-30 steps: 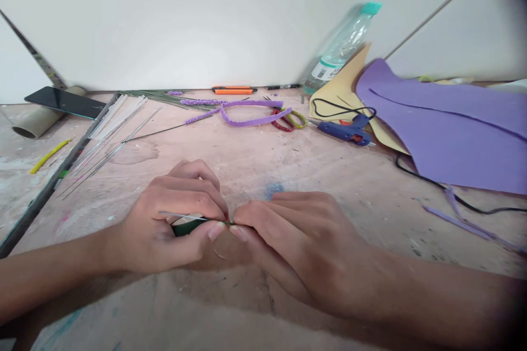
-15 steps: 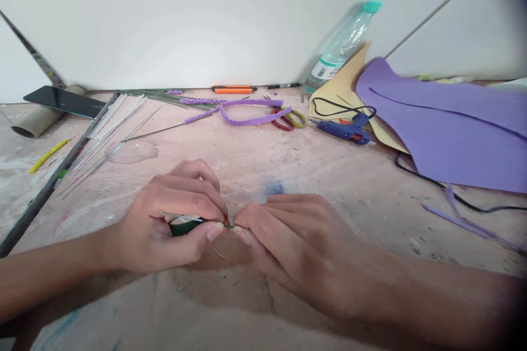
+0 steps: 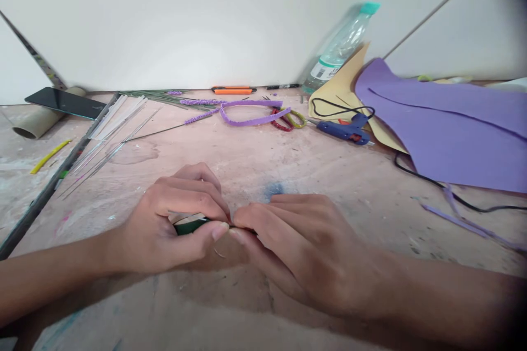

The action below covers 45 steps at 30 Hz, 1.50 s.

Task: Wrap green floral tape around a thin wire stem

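Note:
Both hands meet above the near middle of the worktable. My left hand (image 3: 181, 219) is closed, thumb and forefinger pinched, with dark green tape (image 3: 191, 226) tucked in its curled fingers; it looks like a roll of floral tape. My right hand (image 3: 304, 241) pinches the end of a thin wire right beside the left fingertips. Most of the wire is hidden by the fingers, and the two hands' fingertips almost touch.
Bare wires (image 3: 111, 156) and white sticks (image 3: 119, 115) lie left. Behind are purple-tipped stems (image 3: 201, 116), a purple strip (image 3: 251, 122), scissors (image 3: 297, 118), and an orange cutter (image 3: 234, 90). A glue gun (image 3: 343, 130), bottle (image 3: 340, 49) and purple foam sheet (image 3: 453, 137) stand right.
The fingertips have drawn closer together, covering the short green-wrapped piece that showed between them. The wire seen across the left palm shows less now.

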Tool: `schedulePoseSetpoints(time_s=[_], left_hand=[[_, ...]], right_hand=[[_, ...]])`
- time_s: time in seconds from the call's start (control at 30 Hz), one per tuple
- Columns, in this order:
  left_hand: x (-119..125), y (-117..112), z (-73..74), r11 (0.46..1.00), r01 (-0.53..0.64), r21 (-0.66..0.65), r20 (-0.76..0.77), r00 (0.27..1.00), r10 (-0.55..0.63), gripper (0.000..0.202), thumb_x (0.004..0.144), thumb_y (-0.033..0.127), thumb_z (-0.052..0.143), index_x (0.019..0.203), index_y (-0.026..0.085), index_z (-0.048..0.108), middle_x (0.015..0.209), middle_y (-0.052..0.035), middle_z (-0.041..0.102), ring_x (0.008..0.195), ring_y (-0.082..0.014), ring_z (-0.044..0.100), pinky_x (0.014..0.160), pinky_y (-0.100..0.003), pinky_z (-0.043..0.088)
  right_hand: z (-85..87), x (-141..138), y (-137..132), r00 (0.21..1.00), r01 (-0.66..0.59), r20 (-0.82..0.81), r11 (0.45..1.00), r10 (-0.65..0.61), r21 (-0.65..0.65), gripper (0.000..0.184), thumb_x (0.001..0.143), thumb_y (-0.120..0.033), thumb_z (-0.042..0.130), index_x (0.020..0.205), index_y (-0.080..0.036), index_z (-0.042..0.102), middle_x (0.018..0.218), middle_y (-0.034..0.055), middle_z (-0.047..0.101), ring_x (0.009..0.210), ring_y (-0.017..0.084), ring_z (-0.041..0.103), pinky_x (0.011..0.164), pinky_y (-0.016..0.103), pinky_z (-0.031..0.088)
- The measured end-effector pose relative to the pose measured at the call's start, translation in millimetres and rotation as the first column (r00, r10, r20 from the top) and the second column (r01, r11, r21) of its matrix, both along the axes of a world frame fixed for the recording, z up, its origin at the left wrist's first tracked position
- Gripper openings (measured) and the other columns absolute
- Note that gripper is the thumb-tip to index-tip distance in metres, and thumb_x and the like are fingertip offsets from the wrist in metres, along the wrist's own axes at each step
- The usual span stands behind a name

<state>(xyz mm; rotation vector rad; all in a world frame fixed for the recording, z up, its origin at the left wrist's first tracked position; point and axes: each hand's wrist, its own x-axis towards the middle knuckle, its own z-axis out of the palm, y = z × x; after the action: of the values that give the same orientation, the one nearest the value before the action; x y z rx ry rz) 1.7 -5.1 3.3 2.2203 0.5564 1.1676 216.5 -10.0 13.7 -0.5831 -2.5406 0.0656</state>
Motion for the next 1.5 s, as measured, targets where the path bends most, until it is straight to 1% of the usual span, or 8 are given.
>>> schedulePoseSetpoints(time_s=[0.2, 0.47, 0.63, 0.77, 1.0, 1.2, 1.37, 1.5], left_hand=[[-0.4, -3.2, -0.3, 0.994, 0.043, -0.096, 0.052, 0.998, -0.038, 0.013, 0.093, 0.016, 0.063, 0.082, 0.014, 0.07, 0.072, -0.0072, 0.074, 0.066, -0.0166, 0.062, 0.077, -0.04, 0.052], [-0.6, -5.0, 1.8, 0.992, 0.055, -0.113, 0.049, 0.998, -0.05, 0.015, 0.095, 0.017, 0.059, 0.085, 0.017, 0.071, 0.074, -0.0069, 0.074, 0.068, -0.0178, 0.061, 0.077, -0.04, 0.052], [-0.9, -4.2, -2.0, 0.993, 0.022, -0.115, 0.036, 0.999, -0.018, 0.016, 0.094, 0.013, 0.06, 0.082, 0.017, 0.071, 0.074, -0.0063, 0.074, 0.071, -0.0179, 0.063, 0.077, -0.039, 0.053], [-2.5, -3.3, -4.6, 0.992, -0.008, -0.128, 0.019, 1.0, 0.011, 0.017, 0.094, 0.01, 0.061, 0.081, 0.016, 0.071, 0.075, -0.0049, 0.074, 0.074, -0.0168, 0.061, 0.08, -0.038, 0.053], [-2.7, -3.1, -2.1, 0.993, -0.004, -0.117, 0.037, 0.999, 0.008, 0.013, 0.091, 0.008, 0.064, 0.086, 0.015, 0.074, 0.078, -0.0073, 0.076, 0.075, -0.018, 0.062, 0.077, -0.037, 0.051], [-1.0, -4.4, 0.8, 0.988, 0.071, -0.139, 0.077, 0.995, -0.06, 0.016, 0.095, 0.014, 0.06, 0.087, 0.01, 0.074, 0.077, -0.0103, 0.074, 0.073, -0.0179, 0.063, 0.079, -0.038, 0.049], [-2.5, -5.8, 0.9, 0.978, 0.101, -0.18, 0.098, 0.992, -0.085, 0.019, 0.097, 0.014, 0.059, 0.091, 0.01, 0.076, 0.083, -0.0115, 0.075, 0.079, -0.0187, 0.064, 0.081, -0.037, 0.049], [-2.7, -6.0, 0.4, 0.984, 0.083, -0.157, 0.086, 0.994, -0.071, 0.021, 0.097, 0.012, 0.058, 0.087, 0.009, 0.076, 0.08, -0.0118, 0.074, 0.079, -0.0188, 0.064, 0.081, -0.037, 0.049]], right_hand=[[-2.5, 0.3, 0.0, 0.999, -0.013, -0.038, 0.999, 0.015, 0.044, 0.033, 0.103, -0.012, 0.039, 0.073, -0.017, 0.054, 0.059, -0.0041, 0.053, 0.05, 0.009, 0.038, 0.051, 0.026, 0.032], [-3.8, 1.3, -2.3, 1.0, -0.016, -0.023, 1.0, 0.017, 0.027, 0.03, 0.1, -0.01, 0.04, 0.074, -0.018, 0.052, 0.057, -0.0056, 0.051, 0.048, 0.009, 0.033, 0.05, 0.027, 0.031], [0.2, 0.4, -0.1, 0.999, 0.031, 0.038, 0.996, -0.034, 0.081, 0.028, 0.102, -0.013, 0.043, 0.078, -0.017, 0.057, 0.062, -0.0032, 0.06, 0.052, 0.01, 0.047, 0.054, 0.028, 0.035], [4.6, 0.2, 2.3, 0.996, 0.057, 0.065, 0.998, -0.06, 0.04, 0.023, 0.104, -0.024, 0.047, 0.089, -0.014, 0.061, 0.072, 0.0009, 0.067, 0.058, 0.013, 0.058, 0.056, 0.028, 0.038], [1.1, 1.7, 2.3, 1.0, 0.013, 0.025, 0.999, -0.014, 0.039, 0.026, 0.102, -0.012, 0.044, 0.081, -0.015, 0.059, 0.064, -0.0034, 0.057, 0.054, 0.011, 0.045, 0.055, 0.027, 0.033], [-0.3, 2.6, 1.0, 1.0, -0.023, 0.008, 0.999, 0.022, 0.043, 0.035, 0.103, -0.012, 0.039, 0.073, -0.015, 0.054, 0.06, -0.005, 0.05, 0.053, 0.01, 0.035, 0.054, 0.026, 0.031], [1.5, 2.2, -0.9, 1.0, -0.013, -0.008, 0.997, 0.014, 0.076, 0.038, 0.103, -0.011, 0.036, 0.07, -0.015, 0.053, 0.058, -0.0058, 0.048, 0.052, 0.009, 0.033, 0.052, 0.026, 0.031], [4.7, 2.2, -0.3, 1.0, -0.006, 0.007, 0.997, 0.005, 0.082, 0.035, 0.102, -0.01, 0.039, 0.07, -0.015, 0.054, 0.058, -0.005, 0.05, 0.05, 0.009, 0.036, 0.053, 0.026, 0.032]])
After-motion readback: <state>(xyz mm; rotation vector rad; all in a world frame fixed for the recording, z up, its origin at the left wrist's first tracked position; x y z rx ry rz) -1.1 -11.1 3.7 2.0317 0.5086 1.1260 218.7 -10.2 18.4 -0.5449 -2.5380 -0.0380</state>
